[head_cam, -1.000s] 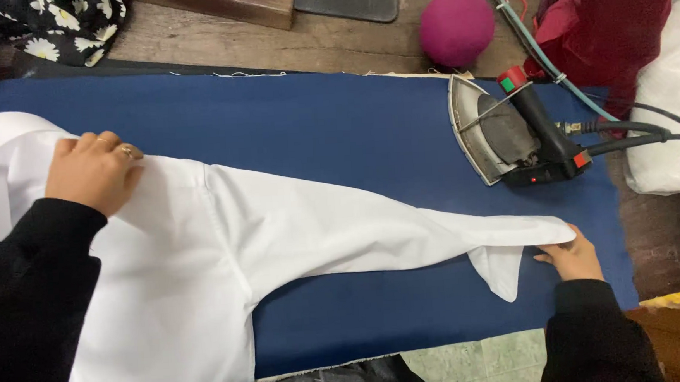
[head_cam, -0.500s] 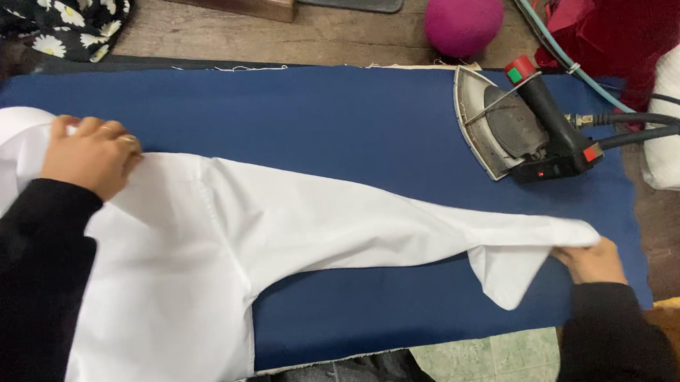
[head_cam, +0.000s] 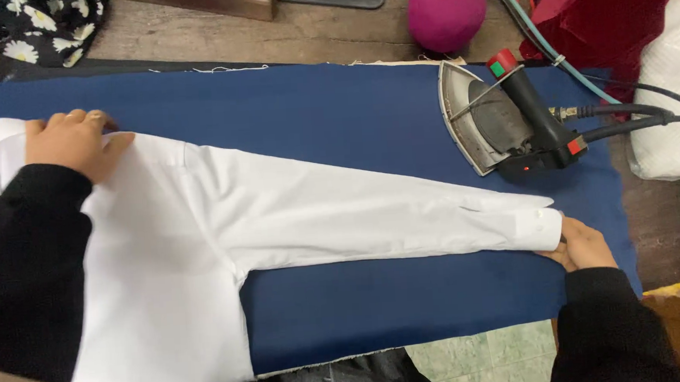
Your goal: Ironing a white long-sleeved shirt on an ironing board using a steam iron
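The left hand (head_cam: 74, 143) lies flat, fingers spread, on a white cotton shirt (head_cam: 203, 245); the right hand (head_cam: 583, 244) pinches its cuff (head_cam: 540, 228) on the blue padded surface (head_cam: 336, 114).

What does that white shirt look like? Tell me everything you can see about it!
The white shirt is plain, smooth cloth, lying flat on the blue padded board. One long sleeve stretches out to the right, ending in a cuff with a slit above it. The left hand presses flat near the shoulder, and the right hand holds the cuff end. The body part hangs off the board's near edge. The iron sits apart from it.
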